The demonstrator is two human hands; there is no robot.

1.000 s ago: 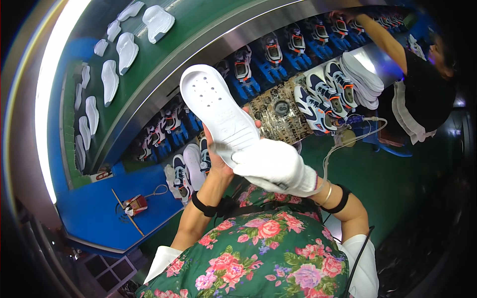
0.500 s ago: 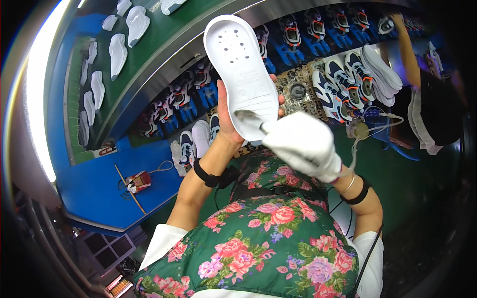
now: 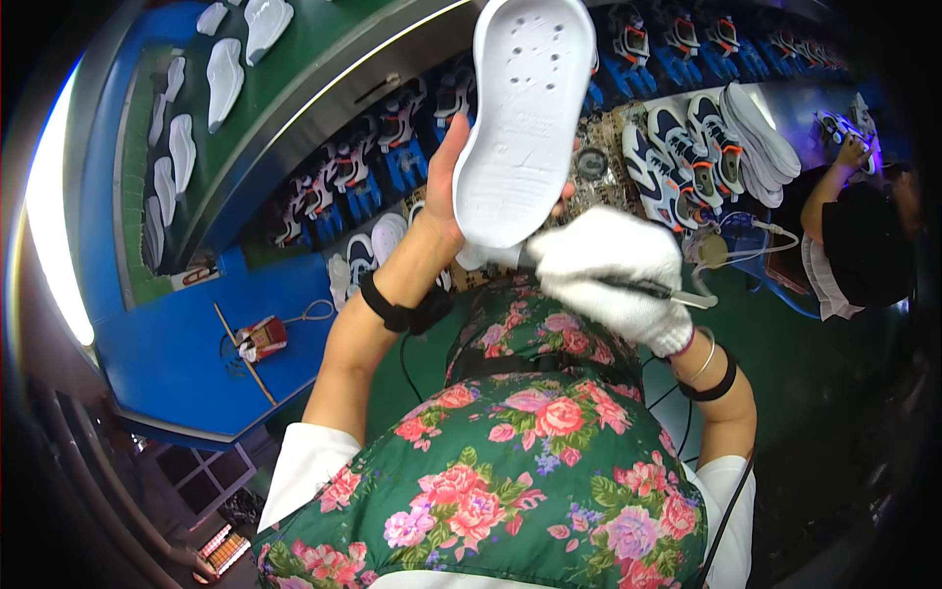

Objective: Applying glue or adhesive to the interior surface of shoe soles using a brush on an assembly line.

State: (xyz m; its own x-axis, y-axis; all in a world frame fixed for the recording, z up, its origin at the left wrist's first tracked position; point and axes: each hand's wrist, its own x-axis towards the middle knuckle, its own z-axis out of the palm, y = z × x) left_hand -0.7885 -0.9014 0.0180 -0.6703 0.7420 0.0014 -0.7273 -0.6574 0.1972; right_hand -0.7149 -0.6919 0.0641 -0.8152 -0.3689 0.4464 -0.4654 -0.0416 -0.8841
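A white shoe sole (image 3: 518,123) stands upright in front of me, its inner face with small holes near the top turned my way. My left hand (image 3: 446,187) grips its lower part, thumb along the left edge and fingertips showing past the right edge. In a white knit glove, my right hand (image 3: 613,260) is closed round a slim brush (image 3: 653,289), whose rear end joins a pale tube. The brush's bristles are hard to make out now, by the lower right edge of the sole.
Finished sneakers (image 3: 655,172) and stacked white soles (image 3: 756,147) lie at the right. Shoe uppers on blue holders (image 3: 628,59) line the far conveyor. More soles (image 3: 224,83) rest on a green belt at left, above a blue table (image 3: 177,344). Another person (image 3: 863,236) works at far right.
The sole has moved up and right with my left hand. The brush has left the sole's inner heel face and swung to its lower edge. The other person's arm has come down.
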